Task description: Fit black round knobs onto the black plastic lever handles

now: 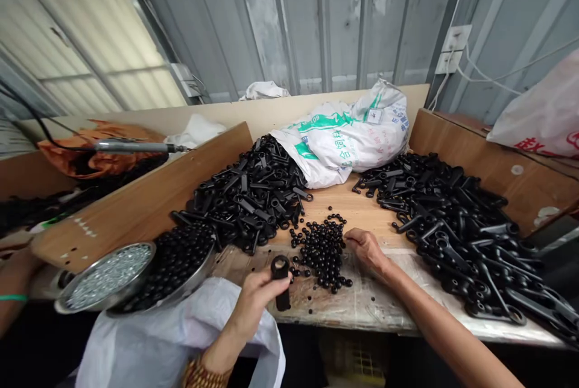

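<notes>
Left hand (pixel 254 302), lower centre, pinches a ring-ended black handle (pixel 283 302), probably light, stiff plastic, best gripped by its shank. Right hand (pixel 368 249), right of centre, bunches beside likely slippery black balls (pixel 323 252); whether pinching one, I cannot tell.

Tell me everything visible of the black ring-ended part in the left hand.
The black ring-ended part looks like smooth plastic: a round ring above a blunt shank. The left hand grips it just below the ring, roughly upright, near the front edge of the workbench, left of the loose black balls. Contact with the workbench is unclear.
</notes>
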A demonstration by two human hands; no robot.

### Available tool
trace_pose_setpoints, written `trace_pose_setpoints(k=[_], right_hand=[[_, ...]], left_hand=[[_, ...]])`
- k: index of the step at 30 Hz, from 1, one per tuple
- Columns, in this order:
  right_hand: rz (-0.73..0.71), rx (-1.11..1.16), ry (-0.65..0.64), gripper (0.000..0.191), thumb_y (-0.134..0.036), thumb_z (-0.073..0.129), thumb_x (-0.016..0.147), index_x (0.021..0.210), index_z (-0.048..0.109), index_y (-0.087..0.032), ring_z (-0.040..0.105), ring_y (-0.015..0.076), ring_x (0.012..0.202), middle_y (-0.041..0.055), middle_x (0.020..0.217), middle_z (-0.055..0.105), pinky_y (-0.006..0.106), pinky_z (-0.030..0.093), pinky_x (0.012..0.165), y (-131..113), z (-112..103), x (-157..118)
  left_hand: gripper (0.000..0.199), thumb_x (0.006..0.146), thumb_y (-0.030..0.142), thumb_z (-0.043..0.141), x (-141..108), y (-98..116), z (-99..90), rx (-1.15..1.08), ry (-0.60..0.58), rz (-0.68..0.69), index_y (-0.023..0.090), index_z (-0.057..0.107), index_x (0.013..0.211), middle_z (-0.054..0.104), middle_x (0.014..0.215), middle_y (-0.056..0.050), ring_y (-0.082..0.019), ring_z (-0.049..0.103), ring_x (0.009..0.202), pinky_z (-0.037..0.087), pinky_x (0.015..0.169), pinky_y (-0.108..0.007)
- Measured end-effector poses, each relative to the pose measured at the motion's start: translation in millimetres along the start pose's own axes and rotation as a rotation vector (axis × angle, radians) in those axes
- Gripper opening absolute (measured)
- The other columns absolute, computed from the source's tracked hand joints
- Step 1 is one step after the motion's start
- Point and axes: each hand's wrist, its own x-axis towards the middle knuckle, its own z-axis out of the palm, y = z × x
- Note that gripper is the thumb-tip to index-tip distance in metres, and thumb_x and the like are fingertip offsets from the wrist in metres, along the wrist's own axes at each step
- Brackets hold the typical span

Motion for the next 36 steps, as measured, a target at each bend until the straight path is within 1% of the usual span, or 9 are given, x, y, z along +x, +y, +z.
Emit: trace_pose_setpoints(k=[6, 11, 18, 20, 23, 25, 27, 30, 36], right_hand=[[0.174, -0.097, -0.024, 0.024, -0.025, 0.045, 0.083, 0.088, 0.068, -0.018, 0.061, 0.0178, 0.085, 0.0068, 0.089, 0.069, 0.022, 0.039, 0.068, 1.7, -28.2, 81.9], [0.282, -0.125, -0.115, 0.021, -0.032, 0.053, 0.081, 0.087, 0.066, -0.017, 0.061, 0.0175, 0.084, 0.0075, 0.087, 0.068, 0.025, 0.040, 0.069, 0.6, -14.2, 136.3], [0.282, 0.036, -0.118, 0.013, -0.022, 0.058, 0.074, 0.079, 0.067, -0.014, 0.059, 0.0218, 0.089, 0.0092, 0.084, 0.067, 0.031, 0.041, 0.074, 2.8, -1.7, 145.1], [0.262, 0.152, -0.095, 0.015, -0.019, 0.056, 0.072, 0.079, 0.068, -0.014, 0.060, 0.0223, 0.086, 0.0083, 0.080, 0.067, 0.029, 0.041, 0.072, -1.5, -8.9, 133.6], [0.230, 0.355, -0.052, 0.025, -0.024, 0.053, 0.075, 0.092, 0.066, -0.013, 0.060, 0.0182, 0.077, 0.0056, 0.079, 0.066, 0.027, 0.043, 0.066, -13.2, -24.4, 98.5], [0.210, 0.558, 0.000, 0.031, -0.029, 0.053, 0.076, 0.099, 0.064, -0.013, 0.059, 0.0156, 0.071, 0.0045, 0.079, 0.065, 0.026, 0.045, 0.062, -22.4, -34.8, 63.9], [0.184, 0.931, 0.074, 0.032, -0.032, 0.060, 0.072, 0.099, 0.065, -0.014, 0.057, 0.0138, 0.065, 0.0037, 0.077, 0.065, 0.026, 0.045, 0.058, -31.0, -43.5, 24.8], [0.161, 1.525, 0.174, 0.026, -0.028, 0.071, 0.065, 0.088, 0.069, -0.016, 0.056, 0.0120, 0.058, 0.0034, 0.073, 0.065, 0.024, 0.044, 0.053, -40.3, -52.2, -31.4], [0.169, 1.846, 0.276, 0.021, -0.029, 0.073, 0.068, 0.084, 0.069, -0.016, 0.058, 0.0116, 0.054, 0.0041, 0.068, 0.064, 0.020, 0.044, 0.043, -40.6, -59.9, -103.9]], left_hand=[[0.013, 0.070, 0.033, 0.066, -4.9, 3.8, -37.2, 0.498, 0.134, 0.342, 0.022, 0.071, 0.068, 0.059, 0.066, -0.004, -0.019, 0.055, 0.067, 0.042, 0.065, -0.028], [0.032, 0.070, 0.037, 0.066, 7.1, -8.2, -44.0, 0.156, 0.056, 0.113, 0.021, 0.070, 0.098, 0.068, 0.074, -0.006, -0.021, 0.061, 0.068, 0.047, 0.062, -0.029], [0.068, 0.051, 0.026, 0.077, 8.9, 8.7, -40.2, -0.340, -0.495, -0.052, 0.020, 0.060, 0.116, 0.062, 0.111, -0.012, -0.025, 0.058, 0.096, 0.044, 0.081, -0.032], [0.055, 0.054, 0.030, 0.076, 11.5, 16.0, -30.2, -0.410, -0.519, -0.034, 0.017, 0.064, 0.107, 0.064, 0.104, -0.014, -0.025, 0.059, 0.091, 0.045, 0.077, -0.033], [0.027, 0.067, 0.026, 0.067, 17.7, 22.1, -6.6, -0.482, -0.329, -0.020, 0.018, 0.065, 0.093, 0.065, 0.085, -0.009, -0.017, 0.060, 0.070, 0.044, 0.062, -0.028], [0.043, 0.066, 0.019, 0.065, 21.1, 25.1, 11.3, -0.496, -0.275, -0.026, 0.023, 0.058, 0.108, 0.063, 0.081, -0.005, -0.015, 0.059, 0.063, 0.043, 0.056, -0.025], [0.066, 0.063, 0.014, 0.064, 23.6, 28.2, 29.4, -0.478, -0.315, -0.032, 0.026, 0.044, 0.124, 0.062, 0.076, -0.002, -0.015, 0.059, 0.062, 0.042, 0.054, -0.024], [0.048, 0.060, 0.013, 0.065, 26.8, 30.7, 57.8, -0.413, -0.396, -0.062, 0.017, 0.057, 0.107, 0.059, 0.065, 0.000, -0.014, 0.057, 0.057, 0.040, 0.050, -0.022], [0.018, 0.068, 0.029, 0.062, 27.9, 17.1, 111.8, -0.252, -0.733, -0.163, 0.011, 0.061, 0.067, 0.057, 0.048, -0.002, -0.013, 0.053, 0.042, 0.038, 0.048, -0.024]])
